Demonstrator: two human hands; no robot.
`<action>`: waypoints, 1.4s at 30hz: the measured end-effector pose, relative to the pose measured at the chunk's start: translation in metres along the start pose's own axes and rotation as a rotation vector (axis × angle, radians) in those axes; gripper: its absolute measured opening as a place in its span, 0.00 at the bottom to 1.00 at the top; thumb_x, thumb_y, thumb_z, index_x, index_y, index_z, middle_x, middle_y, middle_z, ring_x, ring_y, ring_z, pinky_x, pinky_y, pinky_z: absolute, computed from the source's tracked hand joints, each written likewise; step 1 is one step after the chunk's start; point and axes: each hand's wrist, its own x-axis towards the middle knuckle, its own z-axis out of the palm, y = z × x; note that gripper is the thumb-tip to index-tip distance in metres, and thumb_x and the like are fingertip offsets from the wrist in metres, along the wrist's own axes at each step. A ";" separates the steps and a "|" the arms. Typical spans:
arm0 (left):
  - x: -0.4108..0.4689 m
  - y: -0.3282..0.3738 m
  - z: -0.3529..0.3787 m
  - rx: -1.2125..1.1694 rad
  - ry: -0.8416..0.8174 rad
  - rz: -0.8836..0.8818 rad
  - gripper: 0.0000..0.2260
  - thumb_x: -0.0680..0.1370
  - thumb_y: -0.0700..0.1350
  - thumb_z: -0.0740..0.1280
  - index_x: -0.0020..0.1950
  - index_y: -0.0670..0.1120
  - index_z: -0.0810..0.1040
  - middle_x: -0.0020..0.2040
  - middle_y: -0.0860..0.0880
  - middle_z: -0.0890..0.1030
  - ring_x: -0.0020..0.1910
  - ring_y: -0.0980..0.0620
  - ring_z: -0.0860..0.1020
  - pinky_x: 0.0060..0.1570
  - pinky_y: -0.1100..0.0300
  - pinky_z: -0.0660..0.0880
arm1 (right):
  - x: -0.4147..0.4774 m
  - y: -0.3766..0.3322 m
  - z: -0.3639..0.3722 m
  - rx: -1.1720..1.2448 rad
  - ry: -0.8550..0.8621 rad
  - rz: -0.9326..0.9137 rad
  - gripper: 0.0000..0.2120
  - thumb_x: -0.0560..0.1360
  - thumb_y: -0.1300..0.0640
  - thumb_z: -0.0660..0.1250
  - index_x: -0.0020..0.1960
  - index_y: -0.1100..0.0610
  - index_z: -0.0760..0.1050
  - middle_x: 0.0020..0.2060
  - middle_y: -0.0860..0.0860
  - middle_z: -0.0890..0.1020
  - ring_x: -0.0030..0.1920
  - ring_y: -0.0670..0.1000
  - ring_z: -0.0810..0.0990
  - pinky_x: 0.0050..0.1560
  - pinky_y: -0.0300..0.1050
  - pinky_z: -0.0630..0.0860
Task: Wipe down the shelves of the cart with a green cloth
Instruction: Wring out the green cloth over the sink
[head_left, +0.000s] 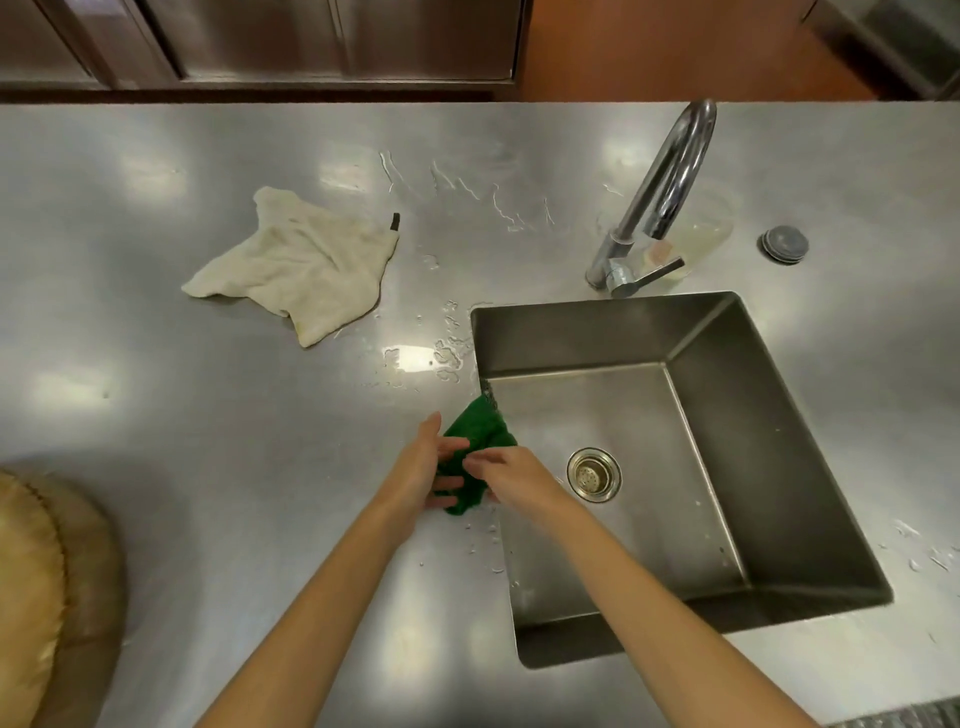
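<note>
Green cloth lies lengthwise along the sink's left rim between 2 hands: left hand's grip wraps it, right hand's pinches it.

We're in a commercial-style kitchen: stainless steel worktop all round, w/ a deep square sink set into it, a tall chrome tap at its back edge, steel cabinet fronts opposite, a white rag lying by water splashes.
</note>
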 end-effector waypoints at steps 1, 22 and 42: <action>0.002 -0.001 -0.001 -0.027 -0.016 -0.013 0.26 0.83 0.62 0.49 0.60 0.47 0.80 0.53 0.50 0.79 0.52 0.43 0.81 0.56 0.47 0.78 | 0.002 0.003 0.002 -0.006 0.020 -0.012 0.16 0.79 0.57 0.65 0.66 0.57 0.76 0.62 0.54 0.80 0.61 0.53 0.78 0.65 0.50 0.74; -0.054 0.005 0.031 0.026 -0.059 0.280 0.17 0.84 0.58 0.49 0.68 0.59 0.71 0.68 0.53 0.72 0.67 0.53 0.71 0.66 0.52 0.64 | -0.114 -0.055 -0.089 0.493 0.157 -0.284 0.13 0.71 0.66 0.71 0.52 0.52 0.83 0.46 0.54 0.84 0.47 0.51 0.81 0.42 0.40 0.76; -0.116 0.010 0.169 -0.587 -0.534 -0.008 0.33 0.73 0.66 0.62 0.70 0.46 0.74 0.67 0.40 0.77 0.65 0.34 0.76 0.65 0.32 0.67 | -0.235 -0.057 -0.210 0.533 0.040 -0.748 0.14 0.74 0.65 0.69 0.59 0.58 0.81 0.52 0.61 0.84 0.55 0.60 0.81 0.61 0.54 0.77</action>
